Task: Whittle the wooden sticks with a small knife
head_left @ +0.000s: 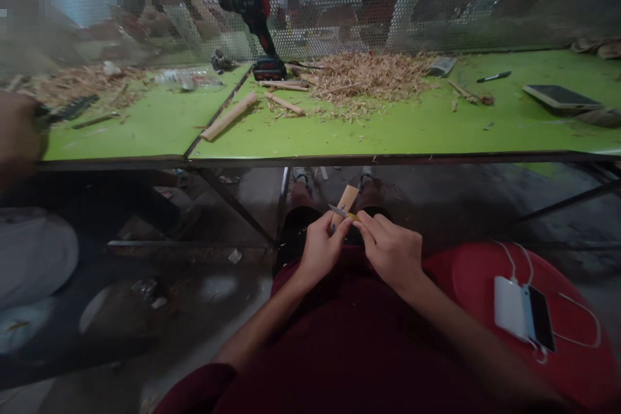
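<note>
Over my lap, my left hand [323, 243] is closed around a short flat piece of light wood [350, 195], which sticks up and away from me. My right hand [391, 247] grips a small knife with a yellow handle [354, 216]. Its pointed blade [336, 210] lies across the wood, pointing left. The left thumb is close to the knife near where blade and handle meet. Both hands are below the front edge of the green table [310, 142]. My fingers hide the lower end of the wood.
A cordless drill [259, 26] stands on the table beside a heap of wood shavings [369, 77]. A wooden stick [230, 116], a pen [493, 76] and a tablet-like device [561, 98] lie there too. Another person's hand [19, 136] is at left. A red stool [470, 284] holds a phone [539, 317].
</note>
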{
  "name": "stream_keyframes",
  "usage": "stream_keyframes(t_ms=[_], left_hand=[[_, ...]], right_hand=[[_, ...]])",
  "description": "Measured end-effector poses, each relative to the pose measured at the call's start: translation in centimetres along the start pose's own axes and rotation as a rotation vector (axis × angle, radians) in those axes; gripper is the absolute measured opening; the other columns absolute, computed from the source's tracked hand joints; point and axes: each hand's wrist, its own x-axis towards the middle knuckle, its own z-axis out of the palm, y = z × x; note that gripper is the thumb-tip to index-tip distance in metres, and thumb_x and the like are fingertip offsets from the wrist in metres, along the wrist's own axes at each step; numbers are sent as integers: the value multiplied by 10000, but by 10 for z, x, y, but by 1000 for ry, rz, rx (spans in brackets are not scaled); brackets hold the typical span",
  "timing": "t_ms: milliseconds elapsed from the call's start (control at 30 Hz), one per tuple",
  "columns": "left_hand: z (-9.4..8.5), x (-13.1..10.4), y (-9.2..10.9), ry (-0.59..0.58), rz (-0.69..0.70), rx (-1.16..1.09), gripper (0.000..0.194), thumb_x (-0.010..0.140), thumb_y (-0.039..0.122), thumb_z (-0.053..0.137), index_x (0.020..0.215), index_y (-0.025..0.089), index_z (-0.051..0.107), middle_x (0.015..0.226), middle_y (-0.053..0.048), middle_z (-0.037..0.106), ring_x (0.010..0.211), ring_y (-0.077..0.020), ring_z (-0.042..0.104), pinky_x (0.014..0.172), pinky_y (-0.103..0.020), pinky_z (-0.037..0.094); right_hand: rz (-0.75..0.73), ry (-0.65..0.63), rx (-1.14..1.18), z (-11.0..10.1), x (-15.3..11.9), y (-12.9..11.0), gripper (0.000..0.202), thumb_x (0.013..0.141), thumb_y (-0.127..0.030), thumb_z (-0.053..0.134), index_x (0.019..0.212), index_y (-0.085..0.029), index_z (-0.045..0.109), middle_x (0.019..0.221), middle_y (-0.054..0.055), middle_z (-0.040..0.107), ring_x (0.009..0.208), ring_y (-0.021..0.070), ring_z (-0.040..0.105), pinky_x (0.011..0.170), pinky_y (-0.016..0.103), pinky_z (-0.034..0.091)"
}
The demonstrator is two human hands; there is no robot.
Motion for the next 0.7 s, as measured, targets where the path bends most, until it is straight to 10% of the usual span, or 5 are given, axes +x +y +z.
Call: stream_keyframes(t_ms=[367, 700], left_hand=[[2, 2, 0, 60, -20, -60, 441, 947, 596, 710, 823, 174, 675, 725, 22, 522, 719, -141, 422, 656, -267, 354], [-1, 0, -4, -90, -5, -116, 395, 1019, 571, 634, 933, 185, 628, 746, 32, 545, 686, -135, 435, 663, -270, 370]], right_hand=[[-5, 64, -46, 1, 1, -2, 457, 1206, -392, 467, 1130, -204, 876, 687, 4, 710, 513, 108, 532, 538, 306, 264], [-37, -174, 74, 2, 4, 14, 518, 1211, -448, 404, 1192, -245, 880, 790, 31, 781, 552, 124, 569, 557, 311, 267]])
